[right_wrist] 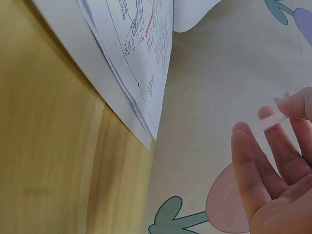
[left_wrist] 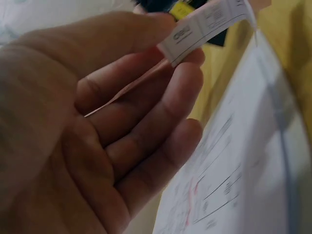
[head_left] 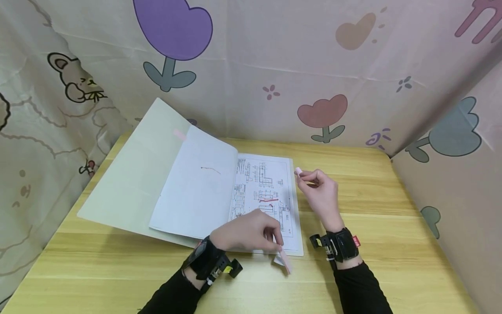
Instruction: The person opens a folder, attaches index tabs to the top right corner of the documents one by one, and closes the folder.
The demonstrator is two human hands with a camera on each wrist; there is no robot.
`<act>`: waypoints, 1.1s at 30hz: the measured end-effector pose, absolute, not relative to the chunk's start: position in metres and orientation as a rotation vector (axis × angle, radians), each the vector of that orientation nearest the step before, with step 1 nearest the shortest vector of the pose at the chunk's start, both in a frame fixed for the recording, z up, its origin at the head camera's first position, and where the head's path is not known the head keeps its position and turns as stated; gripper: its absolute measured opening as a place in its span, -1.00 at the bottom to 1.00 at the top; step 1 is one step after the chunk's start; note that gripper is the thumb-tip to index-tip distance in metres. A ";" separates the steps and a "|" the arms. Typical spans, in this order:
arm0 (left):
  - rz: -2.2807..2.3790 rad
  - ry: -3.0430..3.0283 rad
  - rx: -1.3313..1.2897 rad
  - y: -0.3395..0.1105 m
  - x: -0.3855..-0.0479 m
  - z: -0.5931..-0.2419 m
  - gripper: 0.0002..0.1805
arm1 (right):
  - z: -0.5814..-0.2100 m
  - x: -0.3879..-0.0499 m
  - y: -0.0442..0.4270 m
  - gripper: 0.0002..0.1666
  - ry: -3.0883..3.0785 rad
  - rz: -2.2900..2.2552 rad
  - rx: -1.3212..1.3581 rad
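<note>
My left hand (head_left: 251, 231) is over the lower edge of an open booklet (head_left: 196, 196), pinching a pink-and-white paper strip (head_left: 285, 261) between thumb and fingers. In the left wrist view small print shows on the strip (left_wrist: 187, 36) by the thumb of the left hand (left_wrist: 122, 112). Right of the booklet, my right hand (head_left: 322, 196) pinches a small pale pink piece (head_left: 299, 171). The right wrist view shows that piece (right_wrist: 273, 121) between thumb and fingers of the right hand (right_wrist: 280, 165), apart from the pages (right_wrist: 131, 53).
The booklet's pale cover (head_left: 133, 174) spreads left over the wooden table (head_left: 384, 218). A drawing page (head_left: 290, 205) with red marks lies on its right side. Patterned cloth (head_left: 251, 87) hangs behind and at both sides.
</note>
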State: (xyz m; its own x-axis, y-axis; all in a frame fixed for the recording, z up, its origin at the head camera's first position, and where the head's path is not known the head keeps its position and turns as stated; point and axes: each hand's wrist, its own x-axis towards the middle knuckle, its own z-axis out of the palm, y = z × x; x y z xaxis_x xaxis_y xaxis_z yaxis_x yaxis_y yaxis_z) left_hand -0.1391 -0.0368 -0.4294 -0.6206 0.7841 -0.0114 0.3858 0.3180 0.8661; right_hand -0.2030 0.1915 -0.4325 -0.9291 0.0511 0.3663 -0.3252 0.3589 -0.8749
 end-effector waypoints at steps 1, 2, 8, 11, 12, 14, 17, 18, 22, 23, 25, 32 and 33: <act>1.205 2.156 1.040 -0.034 -0.137 -0.430 -0.87 | -0.433 -0.203 0.191 -0.91 -2.294 1.590 0.246; 1.161 2.170 1.041 -0.031 -0.134 -0.431 -0.85 | -0.433 -0.204 0.191 -0.91 -2.290 1.590 0.252; 0.874 2.312 0.992 -0.023 -0.127 -0.432 -0.76 | -0.429 -0.203 0.190 -0.89 -2.319 1.559 0.271; 0.784 2.382 0.993 -0.022 -0.126 -0.434 -0.73 | -0.429 -0.204 0.192 -0.84 -2.345 1.543 0.275; 0.753 2.409 1.001 -0.021 -0.126 -0.435 -0.72 | -0.431 -0.206 0.194 -0.82 -2.344 1.538 0.291; 0.691 2.457 1.018 -0.020 -0.125 -0.436 -0.71 | -0.432 -0.206 0.195 -0.79 -2.353 1.523 0.292; 0.630 2.497 1.044 -0.018 -0.124 -0.436 -0.70 | -0.435 -0.207 0.196 -0.76 -2.376 1.495 0.272; 0.618 2.504 1.043 -0.018 -0.124 -0.436 -0.70 | -0.435 -0.207 0.196 -0.75 -2.387 1.478 0.261; 0.642 2.533 0.971 -0.020 -0.127 -0.432 -0.75 | -0.437 -0.208 0.196 -0.73 -2.397 1.449 0.244; 0.658 2.545 0.943 -0.021 -0.129 -0.430 -0.76 | -0.437 -0.209 0.196 -0.73 -2.393 1.446 0.252; 0.686 2.583 0.898 -0.023 -0.136 -0.425 -0.78 | -0.438 -0.211 0.198 -0.75 -2.377 1.441 0.280; 0.556 2.866 0.790 -0.021 -0.175 -0.397 -0.73 | -0.437 -0.222 0.207 -0.78 -2.357 1.353 0.370; 0.527 2.914 0.761 -0.021 -0.182 -0.395 -0.72 | -0.437 -0.224 0.208 -0.78 -2.370 1.322 0.378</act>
State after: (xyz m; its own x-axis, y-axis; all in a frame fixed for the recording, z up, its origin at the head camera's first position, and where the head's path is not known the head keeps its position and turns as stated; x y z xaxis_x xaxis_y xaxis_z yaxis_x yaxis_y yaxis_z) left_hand -0.1821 -0.0208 -0.3954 -0.8728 0.4880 0.0055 0.4591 0.8172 0.3486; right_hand -0.2245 0.2077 -0.4365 -0.8837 -0.0404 0.4663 -0.4180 0.5163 -0.7474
